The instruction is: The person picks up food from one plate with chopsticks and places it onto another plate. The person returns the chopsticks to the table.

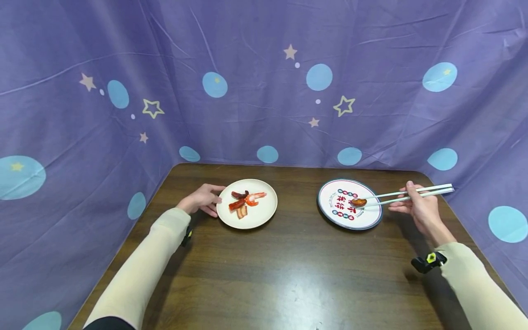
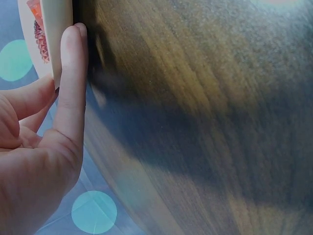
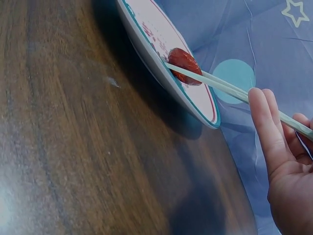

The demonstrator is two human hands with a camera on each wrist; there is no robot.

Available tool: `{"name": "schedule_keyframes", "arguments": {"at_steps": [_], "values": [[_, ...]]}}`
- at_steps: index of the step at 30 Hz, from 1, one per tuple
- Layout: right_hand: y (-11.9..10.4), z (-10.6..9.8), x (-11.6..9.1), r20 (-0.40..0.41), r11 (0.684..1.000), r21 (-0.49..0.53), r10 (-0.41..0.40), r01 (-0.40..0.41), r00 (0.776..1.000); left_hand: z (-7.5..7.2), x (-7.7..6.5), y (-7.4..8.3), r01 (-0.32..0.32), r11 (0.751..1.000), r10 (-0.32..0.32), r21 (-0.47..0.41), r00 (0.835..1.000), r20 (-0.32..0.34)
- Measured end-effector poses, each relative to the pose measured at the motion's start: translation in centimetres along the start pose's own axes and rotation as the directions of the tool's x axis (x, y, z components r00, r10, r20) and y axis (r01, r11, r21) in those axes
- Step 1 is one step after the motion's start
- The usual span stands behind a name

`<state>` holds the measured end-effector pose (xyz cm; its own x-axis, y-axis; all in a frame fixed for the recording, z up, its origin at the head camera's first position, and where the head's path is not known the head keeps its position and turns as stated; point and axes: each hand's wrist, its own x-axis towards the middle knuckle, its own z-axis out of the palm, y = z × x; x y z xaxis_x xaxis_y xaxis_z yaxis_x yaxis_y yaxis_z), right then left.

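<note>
My left hand (image 1: 202,199) pinches the left rim of a round cream plate (image 1: 264,211), thumb at the top edge and fingers against its underside. Several food pieces lie on that plate: a red-and-white shrimp (image 1: 256,198), a striped tan slice (image 1: 241,211), a red strip (image 1: 236,204) and a dark reddish piece (image 1: 239,195). On the right, my right hand (image 1: 425,211) holds a pair of pale chopsticks (image 1: 443,187). Their tips reach over a white plate (image 1: 327,201) with a blue rim and red lettering, on either side of a glossy reddish-brown oval food piece (image 3: 185,66).
Both plates are at the far part of a brown wooden table (image 1: 264,256), with a gap of bare wood between them. A purple curtain (image 1: 255,114) with stars and blue dots hangs close behind the table and along its sides.
</note>
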<state>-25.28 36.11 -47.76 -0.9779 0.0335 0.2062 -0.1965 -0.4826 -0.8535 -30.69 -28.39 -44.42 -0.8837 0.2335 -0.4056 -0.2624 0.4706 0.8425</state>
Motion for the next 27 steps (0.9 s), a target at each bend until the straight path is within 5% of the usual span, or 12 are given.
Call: {"name": "schedule_keyframes", "arguments": {"at_steps": [27], "values": [[0.6,0.9,1.0,-0.048,0.999,-0.046,-0.001,-0.001,0.999,-0.2,0.3,-0.2,0.005,1.0,-0.005,0.005,1.0,-0.007]]}}
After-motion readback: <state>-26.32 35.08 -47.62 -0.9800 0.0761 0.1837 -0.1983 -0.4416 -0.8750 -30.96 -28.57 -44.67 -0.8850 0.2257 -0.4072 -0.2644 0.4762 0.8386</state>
